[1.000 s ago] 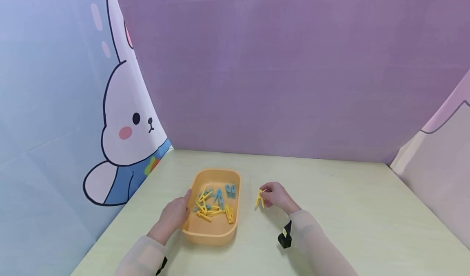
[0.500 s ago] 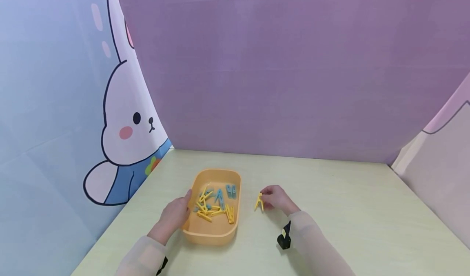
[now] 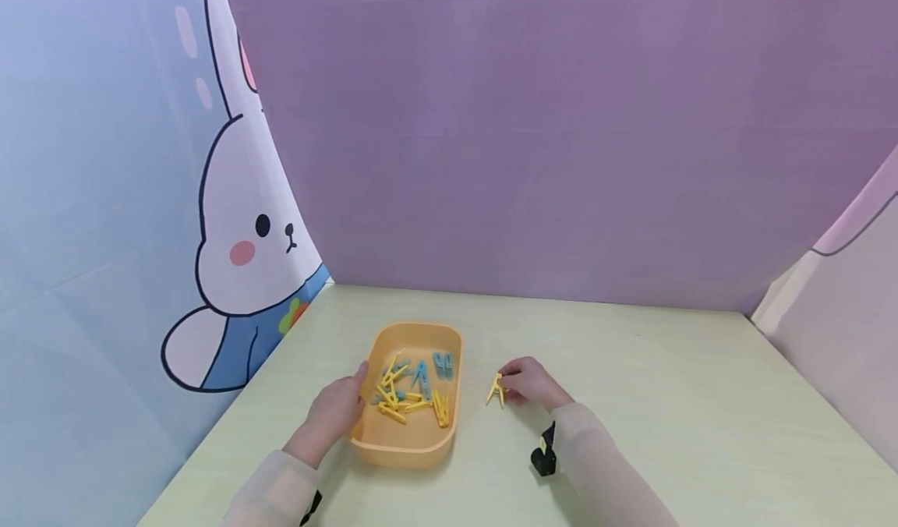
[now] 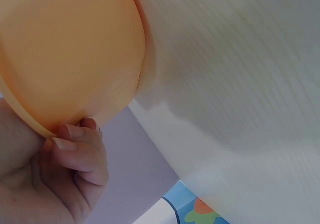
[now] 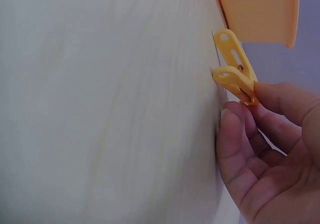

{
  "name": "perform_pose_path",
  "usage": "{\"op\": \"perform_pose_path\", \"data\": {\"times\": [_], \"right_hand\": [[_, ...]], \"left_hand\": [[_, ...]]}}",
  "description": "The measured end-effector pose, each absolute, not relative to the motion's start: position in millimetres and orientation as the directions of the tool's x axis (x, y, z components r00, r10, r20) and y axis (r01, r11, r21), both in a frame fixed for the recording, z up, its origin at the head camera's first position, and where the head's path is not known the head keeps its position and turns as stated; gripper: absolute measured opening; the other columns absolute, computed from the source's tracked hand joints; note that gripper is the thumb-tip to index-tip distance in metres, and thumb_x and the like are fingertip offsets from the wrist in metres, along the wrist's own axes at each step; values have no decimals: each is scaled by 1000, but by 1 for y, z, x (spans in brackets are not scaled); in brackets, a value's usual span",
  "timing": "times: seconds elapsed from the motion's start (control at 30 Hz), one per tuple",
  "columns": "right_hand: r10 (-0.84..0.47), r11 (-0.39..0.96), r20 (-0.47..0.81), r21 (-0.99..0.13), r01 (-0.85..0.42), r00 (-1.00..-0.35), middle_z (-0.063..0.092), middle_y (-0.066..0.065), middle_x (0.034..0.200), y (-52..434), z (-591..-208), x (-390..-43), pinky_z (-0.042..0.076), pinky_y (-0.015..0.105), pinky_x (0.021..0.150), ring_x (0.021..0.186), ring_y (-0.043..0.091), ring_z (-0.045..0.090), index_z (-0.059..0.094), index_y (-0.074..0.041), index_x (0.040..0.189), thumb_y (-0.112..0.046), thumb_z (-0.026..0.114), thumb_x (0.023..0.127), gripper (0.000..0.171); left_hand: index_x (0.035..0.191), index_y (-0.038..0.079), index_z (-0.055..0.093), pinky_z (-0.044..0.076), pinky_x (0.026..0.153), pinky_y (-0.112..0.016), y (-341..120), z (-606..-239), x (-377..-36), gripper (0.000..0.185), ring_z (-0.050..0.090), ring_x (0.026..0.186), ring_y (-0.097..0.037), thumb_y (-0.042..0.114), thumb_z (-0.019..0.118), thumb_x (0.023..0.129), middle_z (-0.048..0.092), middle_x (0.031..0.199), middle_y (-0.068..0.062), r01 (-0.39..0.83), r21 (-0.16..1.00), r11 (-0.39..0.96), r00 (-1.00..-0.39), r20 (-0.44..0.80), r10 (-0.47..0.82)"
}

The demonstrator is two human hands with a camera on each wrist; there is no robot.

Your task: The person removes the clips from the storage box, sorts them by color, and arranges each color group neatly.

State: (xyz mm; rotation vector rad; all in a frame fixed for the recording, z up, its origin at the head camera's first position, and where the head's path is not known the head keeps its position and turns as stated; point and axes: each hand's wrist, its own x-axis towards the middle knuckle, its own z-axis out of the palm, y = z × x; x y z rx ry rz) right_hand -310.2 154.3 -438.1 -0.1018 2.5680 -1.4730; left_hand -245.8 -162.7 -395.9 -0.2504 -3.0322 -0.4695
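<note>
My left hand [image 3: 337, 406] holds the left side of a yellow-orange plastic tray [image 3: 400, 457]. In the left wrist view its fingers [image 4: 82, 156] curl over the rim of the tray [image 4: 75, 48], thumb on the other side. Right of the tray, my right hand [image 3: 533, 381] pinches a yellow clothespin [image 3: 495, 390] by its clamping end. The two handle ends of the clothespin [image 5: 235, 81] point away from the fingertips, towards the tabletop; whether they touch it I cannot tell. Inside the tray lie several yellow clothespins [image 3: 440, 408] and several blue clothespins [image 3: 424, 384], loosely scattered.
A pale wood-grain table [image 3: 631, 387] carries everything. Behind it rises a purple backdrop [image 3: 547, 137]; a blue panel with a rabbit drawing [image 3: 259, 270] stands on the left, and a pale panel [image 3: 835, 309] on the right.
My right hand has sunk slightly towards the table's near side, the yellow clothespin still between its fingers. The left hand and the tray have stayed practically in place.
</note>
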Motion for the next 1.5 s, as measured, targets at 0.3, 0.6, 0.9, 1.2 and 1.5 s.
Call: {"op": "perform_pose_path", "data": {"times": [0.3, 0.6, 0.9, 1.2, 1.5], "right_hand": [[-228, 503, -91, -864, -37, -969, 57, 5, 67, 158, -440, -311, 47, 27, 50, 55, 13, 51, 65, 5, 90, -3, 60, 83, 12], [-154, 526, -122, -850, 23, -980, 56, 4, 68, 150, -438, -308, 42, 23, 48, 53, 11, 46, 65, 4, 93, 0, 57, 85, 11], [-152, 524, -130, -851, 32, -980, 58, 4, 70, 150, -441, -311, 39, 23, 47, 53, 12, 45, 64, 5, 97, 1, 57, 85, 15], [-165, 516, -125, -856, 22, -978, 58, 6, 71, 151, -442, -306, 42, 24, 49, 54, 13, 46, 64, 6, 99, -1, 56, 87, 16], [-162, 504, -117, -863, 19, -980, 57, 6, 71, 153, -440, -308, 42, 25, 50, 55, 14, 47, 63, 6, 99, -3, 55, 87, 16]], "left_hand": [[135, -7, 39, 43, 57, -32, -162, -394, -244, 53, 47, 60, -17, 0, 55, 85, 57, 78, -11, 183, 284, 941, -982, 104, 159], [135, -7, 38, 44, 59, -34, -162, -393, -244, 54, 48, 62, -19, 0, 55, 84, 58, 81, -13, 193, 287, 938, -980, 107, 169], [136, -7, 38, 44, 58, -33, -163, -394, -244, 54, 48, 62, -18, 0, 55, 85, 58, 81, -12, 193, 286, 939, -980, 106, 169], [136, -7, 37, 42, 56, -30, -164, -398, -243, 53, 45, 58, -16, 0, 54, 86, 56, 76, -8, 187, 304, 934, -982, 93, 166], [136, -7, 37, 40, 54, -28, -163, -397, -243, 53, 43, 56, -15, 1, 54, 86, 52, 71, -6, 184, 303, 935, -982, 97, 162]]}}
